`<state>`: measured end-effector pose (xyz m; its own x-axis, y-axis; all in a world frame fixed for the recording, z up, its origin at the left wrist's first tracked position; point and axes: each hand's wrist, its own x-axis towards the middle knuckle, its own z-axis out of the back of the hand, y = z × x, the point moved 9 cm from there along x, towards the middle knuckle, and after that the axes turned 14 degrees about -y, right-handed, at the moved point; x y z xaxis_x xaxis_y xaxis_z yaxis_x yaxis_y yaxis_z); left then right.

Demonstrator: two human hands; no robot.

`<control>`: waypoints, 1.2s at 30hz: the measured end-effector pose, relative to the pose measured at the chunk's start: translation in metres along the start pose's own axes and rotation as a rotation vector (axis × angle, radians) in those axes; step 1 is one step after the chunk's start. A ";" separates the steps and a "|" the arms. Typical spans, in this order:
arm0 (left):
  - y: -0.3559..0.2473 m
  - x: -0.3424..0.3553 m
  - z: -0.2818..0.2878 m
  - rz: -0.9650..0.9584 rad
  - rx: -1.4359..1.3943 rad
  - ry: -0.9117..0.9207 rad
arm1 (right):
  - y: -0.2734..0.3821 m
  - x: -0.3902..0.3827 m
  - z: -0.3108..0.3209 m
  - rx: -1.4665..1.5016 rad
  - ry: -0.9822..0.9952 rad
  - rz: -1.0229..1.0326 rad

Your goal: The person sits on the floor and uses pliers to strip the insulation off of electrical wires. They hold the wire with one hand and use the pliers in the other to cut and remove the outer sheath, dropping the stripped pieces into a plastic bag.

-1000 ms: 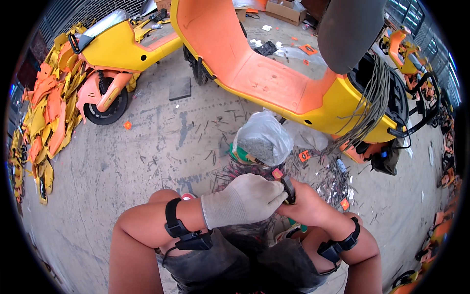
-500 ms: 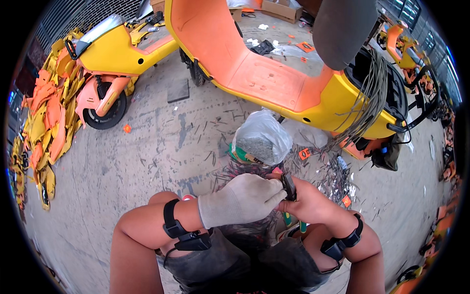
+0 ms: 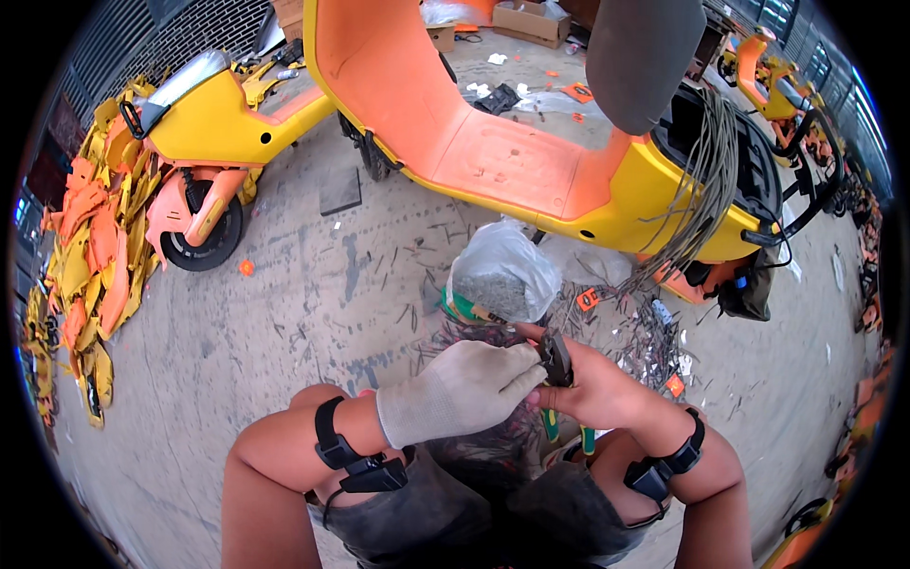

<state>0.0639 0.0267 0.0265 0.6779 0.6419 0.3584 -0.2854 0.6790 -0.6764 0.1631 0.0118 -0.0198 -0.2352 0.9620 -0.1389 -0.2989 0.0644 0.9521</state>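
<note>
My left hand (image 3: 460,389), in a pale knitted glove, has its fingers closed and pressed together at the middle. Its tips touch a dark curved piece (image 3: 556,358) which my bare right hand (image 3: 597,387) grips between fingers and thumb. What the gloved fingers pinch is hidden. Just under the right hand show two green-and-yellow handles (image 3: 551,425); whether they join the dark piece I cannot tell. Beyond the hands stands a whitish plastic bag (image 3: 517,266) full of small grey bits. Dark strip-like scraps (image 3: 474,332) lie around it.
A yellow and orange scooter body (image 3: 512,161) stands across the far side, a bundle of grey cables (image 3: 701,190) hanging over its right end. At left are another scooter front (image 3: 204,133) and a heap of yellow and orange panels (image 3: 95,247). Cardboard boxes (image 3: 531,24) sit behind.
The view has shifted slightly, with the scooter and bag a little higher and more to the left. Both hands keep nearly the same hold on the dark piece.
</note>
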 end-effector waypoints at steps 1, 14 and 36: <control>0.002 -0.001 0.000 0.014 -0.003 -0.005 | 0.001 0.000 0.000 0.033 0.009 -0.012; 0.004 0.001 0.013 0.135 -0.014 -0.083 | 0.011 -0.003 0.008 0.319 -0.028 -0.049; 0.004 0.003 0.003 0.184 -0.111 -0.026 | 0.009 0.000 0.026 0.297 -0.211 -0.016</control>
<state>0.0630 0.0323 0.0269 0.6032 0.7613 0.2377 -0.3258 0.5072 -0.7979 0.1842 0.0195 -0.0038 -0.0276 0.9919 -0.1243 -0.0124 0.1240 0.9922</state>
